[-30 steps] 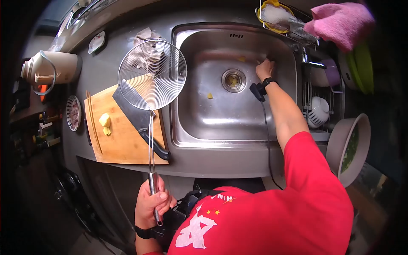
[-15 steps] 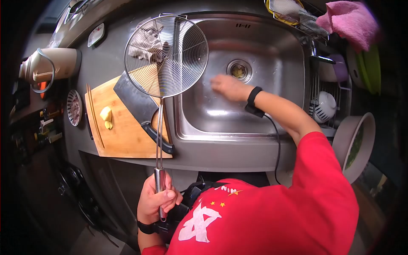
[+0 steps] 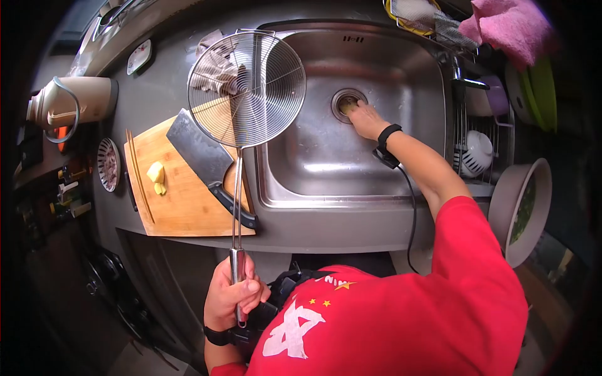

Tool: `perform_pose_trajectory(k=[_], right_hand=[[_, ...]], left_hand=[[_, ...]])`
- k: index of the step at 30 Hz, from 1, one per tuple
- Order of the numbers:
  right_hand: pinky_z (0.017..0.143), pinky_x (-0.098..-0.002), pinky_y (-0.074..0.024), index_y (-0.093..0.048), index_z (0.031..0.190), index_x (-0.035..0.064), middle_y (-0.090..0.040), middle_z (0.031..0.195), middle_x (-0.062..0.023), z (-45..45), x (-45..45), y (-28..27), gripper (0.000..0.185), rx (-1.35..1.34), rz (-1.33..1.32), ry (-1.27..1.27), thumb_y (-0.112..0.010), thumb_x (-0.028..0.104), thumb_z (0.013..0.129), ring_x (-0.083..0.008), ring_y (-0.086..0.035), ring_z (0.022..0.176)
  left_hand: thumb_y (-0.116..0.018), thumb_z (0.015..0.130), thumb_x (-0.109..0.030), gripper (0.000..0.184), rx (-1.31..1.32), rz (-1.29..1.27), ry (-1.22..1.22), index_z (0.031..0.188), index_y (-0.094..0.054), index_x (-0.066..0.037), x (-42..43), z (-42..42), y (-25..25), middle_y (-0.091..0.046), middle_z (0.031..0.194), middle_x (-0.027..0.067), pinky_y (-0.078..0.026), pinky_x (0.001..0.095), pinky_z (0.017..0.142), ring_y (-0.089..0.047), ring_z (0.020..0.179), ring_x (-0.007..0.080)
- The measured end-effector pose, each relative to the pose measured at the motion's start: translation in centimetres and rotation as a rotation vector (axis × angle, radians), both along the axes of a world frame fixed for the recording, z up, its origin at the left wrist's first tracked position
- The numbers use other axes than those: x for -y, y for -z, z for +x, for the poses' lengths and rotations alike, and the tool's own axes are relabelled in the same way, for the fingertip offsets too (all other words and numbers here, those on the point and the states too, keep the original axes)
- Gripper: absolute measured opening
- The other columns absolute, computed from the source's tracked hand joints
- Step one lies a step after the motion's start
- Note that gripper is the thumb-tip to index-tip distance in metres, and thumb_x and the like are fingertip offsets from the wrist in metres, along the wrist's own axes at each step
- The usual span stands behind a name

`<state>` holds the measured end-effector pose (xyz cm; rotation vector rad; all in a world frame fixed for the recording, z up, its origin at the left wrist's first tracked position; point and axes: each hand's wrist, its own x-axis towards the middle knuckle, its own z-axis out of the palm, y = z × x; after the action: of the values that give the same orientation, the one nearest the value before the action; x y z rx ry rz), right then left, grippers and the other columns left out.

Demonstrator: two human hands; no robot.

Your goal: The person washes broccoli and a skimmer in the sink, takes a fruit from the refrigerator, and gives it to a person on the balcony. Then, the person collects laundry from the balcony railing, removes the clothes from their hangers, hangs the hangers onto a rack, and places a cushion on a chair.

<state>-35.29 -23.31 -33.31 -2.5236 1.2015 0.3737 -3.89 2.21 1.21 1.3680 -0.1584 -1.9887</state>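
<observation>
My left hand [image 3: 233,291] is wrapped round the metal handle of a round wire strainer [image 3: 247,91], which is held over the counter between the cutting board and the sink. My right hand [image 3: 369,120] is down in the steel sink [image 3: 332,150], its fingertips at the drain [image 3: 348,104]. Yellowish bits show in the drain beside the fingers; whether the fingers grip any is hidden. On the wooden cutting board [image 3: 175,210] lie a cleaver [image 3: 199,145] with a black handle and pieces of peeled yellow food [image 3: 156,172].
A crumpled cloth [image 3: 212,66] lies behind the strainer. Left of the board are a patterned bowl [image 3: 108,164], a small dish [image 3: 139,57] and a beige kettle [image 3: 78,100]. Right of the sink stand a dish rack [image 3: 461,128], a pink towel [image 3: 505,28] and a large bowl [image 3: 501,213] with greens.
My right hand has moved from the sink's right side, across to the left, then back to the drain. Yellow scraps on the sink floor are gone. The strainer has shifted slightly right and up.
</observation>
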Motion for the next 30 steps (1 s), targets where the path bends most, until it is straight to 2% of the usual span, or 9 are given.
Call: perform_pose_trajectory(k=[2,4,6,10,16,19,24,26,30], right_hand=[[0.087,-0.0439,-0.0480,-0.065,0.088,-0.0002,-0.060,0.109,-0.0174,-0.4,-0.2,0.6,0.017,0.037,0.005,0.033,-0.051,0.004,0.080,-0.0327,-0.055,0.104],[0.086,-0.0448,-0.0488,-0.065,0.087,-0.0002,-0.060,0.107,-0.0182,-0.9,-0.1,0.9,0.016,0.073,0.006,0.066,-0.051,0.005,0.080,-0.0334,-0.056,0.103],[0.086,-0.0432,-0.0470,-0.064,0.085,0.0007,-0.059,0.103,-0.0170,-1.3,0.2,1.1,0.012,0.276,-0.065,0.066,-0.053,0.006,0.081,-0.0340,-0.053,0.102],[0.085,-0.0437,-0.0464,-0.062,0.085,0.0002,-0.057,0.097,-0.0167,-2.0,0.5,-0.1,0.010,0.318,-0.090,0.060,-0.055,0.006,0.081,-0.0346,-0.052,0.100],[0.090,-0.0426,-0.0453,-0.063,0.085,0.0000,-0.056,0.100,-0.0171,-4.1,-2.5,-10.5,0.009,0.361,-0.104,0.215,-0.058,0.004,0.079,-0.0344,-0.052,0.102],[0.093,-0.0408,-0.0441,-0.063,0.089,-0.0010,-0.054,0.103,-0.0173,-6.7,-6.0,-15.2,0.016,0.319,-0.013,0.182,-0.066,0.008,0.076,-0.0337,-0.050,0.104],[0.094,-0.0398,-0.0432,-0.061,0.088,-0.0023,-0.051,0.103,-0.0176,-10.2,-13.5,-24.0,0.019,0.229,0.044,0.341,-0.069,0.007,0.073,-0.0334,-0.049,0.107],[0.093,-0.0396,-0.0434,-0.061,0.089,-0.0021,-0.051,0.102,-0.0175,-11.9,-16.7,-26.6,0.019,0.306,-0.010,0.368,-0.068,0.005,0.073,-0.0334,-0.048,0.107],[0.084,-0.0390,-0.0452,-0.058,0.087,-0.0007,-0.051,0.099,-0.0147,-14.3,-24.1,-31.8,0.021,0.227,-0.126,0.503,-0.070,0.004,0.070,-0.0328,-0.049,0.102]], left_hand=[[-0.070,0.080,-0.010,0.027,0.002,0.000,0.012,0.085,-0.044,-0.008,-0.1,0.2,-0.1,-0.039,0.047,-0.0023,-0.042,0.0294,0.053,-0.038,0.034,0.0088],[-0.070,0.082,-0.007,0.023,-0.066,0.006,0.014,0.087,-0.047,-0.007,-0.1,0.4,-0.2,-0.046,0.053,-0.0003,-0.045,0.0306,0.056,-0.042,0.037,0.0103],[-0.070,0.082,-0.007,0.023,-0.060,0.007,0.023,0.087,-0.047,-0.007,-0.1,0.4,-0.3,-0.046,0.053,-0.0003,-0.045,0.0306,0.056,-0.042,0.037,0.0103],[-0.068,0.083,-0.007,0.022,-0.063,-0.018,0.037,0.088,-0.047,-0.007,-0.3,0.5,-0.2,-0.046,0.053,-0.0001,-0.045,0.0311,0.056,-0.041,0.037,0.0103],[-0.066,0.081,-0.005,0.022,-0.080,-0.049,0.104,0.089,-0.046,-0.007,0.6,0.6,-0.3,-0.041,0.050,-0.0014,-0.045,0.0310,0.056,-0.039,0.036,0.0098],[-0.066,0.081,-0.005,0.022,-0.094,-0.071,0.163,0.089,-0.046,-0.008,1.3,0.5,-0.5,-0.040,0.049,-0.0023,-0.044,0.0305,0.055,-0.037,0.035,0.0088],[-0.066,0.083,-0.007,0.021,-0.143,-0.134,0.282,0.090,-0.046,-0.008,2.3,0.0,-0.3,-0.040,0.050,-0.0036,-0.043,0.0294,0.054,-0.035,0.035,0.0070],[-0.066,0.084,-0.007,0.021,-0.174,-0.137,0.350,0.092,-0.046,-0.008,2.7,-0.1,0.0,-0.041,0.050,-0.0039,-0.043,0.0290,0.054,-0.035,0.035,0.0064],[-0.067,0.082,-0.011,0.024,-0.183,-0.187,0.439,0.094,-0.046,-0.007,3.0,-1.1,0.5,-0.040,0.050,-0.0060,-0.044,0.0280,0.049,-0.034,0.033,0.0048]])
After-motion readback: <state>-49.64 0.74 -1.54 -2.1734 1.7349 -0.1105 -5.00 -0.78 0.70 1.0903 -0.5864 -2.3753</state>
